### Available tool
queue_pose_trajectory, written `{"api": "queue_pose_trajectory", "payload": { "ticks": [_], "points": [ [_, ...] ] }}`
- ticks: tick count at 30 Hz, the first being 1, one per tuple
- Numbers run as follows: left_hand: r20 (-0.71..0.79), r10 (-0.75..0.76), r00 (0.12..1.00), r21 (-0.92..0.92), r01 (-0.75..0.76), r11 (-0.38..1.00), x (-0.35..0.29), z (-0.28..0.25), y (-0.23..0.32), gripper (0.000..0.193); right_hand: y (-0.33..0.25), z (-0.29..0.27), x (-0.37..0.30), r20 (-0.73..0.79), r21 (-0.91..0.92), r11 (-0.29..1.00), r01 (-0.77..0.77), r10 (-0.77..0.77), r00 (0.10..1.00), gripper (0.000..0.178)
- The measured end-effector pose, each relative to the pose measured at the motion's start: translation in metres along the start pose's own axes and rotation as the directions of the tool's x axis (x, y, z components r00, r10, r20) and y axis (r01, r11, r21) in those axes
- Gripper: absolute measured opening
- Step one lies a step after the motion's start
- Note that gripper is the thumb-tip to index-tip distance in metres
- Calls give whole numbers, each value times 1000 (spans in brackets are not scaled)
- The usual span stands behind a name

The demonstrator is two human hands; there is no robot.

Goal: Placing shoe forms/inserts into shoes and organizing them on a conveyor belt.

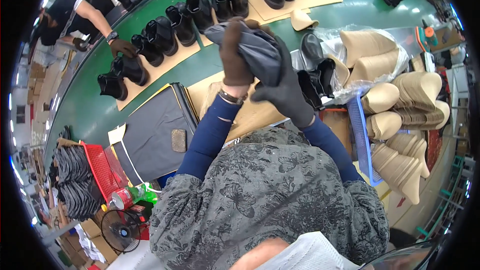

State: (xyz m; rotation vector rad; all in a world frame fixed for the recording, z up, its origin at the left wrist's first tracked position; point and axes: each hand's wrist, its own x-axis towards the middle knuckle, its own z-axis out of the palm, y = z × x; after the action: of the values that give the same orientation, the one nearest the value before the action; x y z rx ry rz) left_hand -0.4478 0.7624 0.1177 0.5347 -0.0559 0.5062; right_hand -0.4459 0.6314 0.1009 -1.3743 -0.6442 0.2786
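Between my two gloved hands, above the table's near edge, is a smooth dark grey piece (261, 55), folded or bulging; its exact kind I cannot make out. My left hand (236, 57), in a brown glove, grips it from the left, fingers up and partly blurred. My right hand (287, 92), in a dark grey glove, closes on its right side and lower end, some fingers hidden behind it. Just right of my right hand stand open black boots (316, 82). Below my left hand, a stack of dark sheets (155, 127) carries a small brown block (178, 140).
Black ankle boots (160, 35) line tan boards on the green table (85, 92). Tan insoles (395, 165) fill the right side around a blue basket (361, 140). A red basket (100, 167), a bottle (125, 197) and a fan (121, 231) are lower left. A co-worker's gloved hand (123, 48) touches a boot.
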Motion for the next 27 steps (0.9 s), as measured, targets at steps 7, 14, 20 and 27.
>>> {"api": "queue_pose_trajectory", "payload": {
  "ticks": [7, 14, 20, 27],
  "points": [
    [431, -369, 823, 809, -171, 562, 17, -34, -23, 54, -27, -76, -46, 42, -811, 547, 208, -300, 953, 34],
    [564, -574, 593, 791, -586, 173, 21, -58, -104, 23, -34, -80, -114, -565, -213, 809, -548, 356, 745, 34],
    [622, -381, 684, 754, -655, 53, -18, -46, -99, 16, -33, -54, -123, -347, -918, 194, -345, 22, 938, 30],
    [608, -420, 674, 767, -635, 91, -88, -47, -85, 16, 59, -92, -103, -1, -779, 604, -168, 267, 964, 26]
  ]
}}
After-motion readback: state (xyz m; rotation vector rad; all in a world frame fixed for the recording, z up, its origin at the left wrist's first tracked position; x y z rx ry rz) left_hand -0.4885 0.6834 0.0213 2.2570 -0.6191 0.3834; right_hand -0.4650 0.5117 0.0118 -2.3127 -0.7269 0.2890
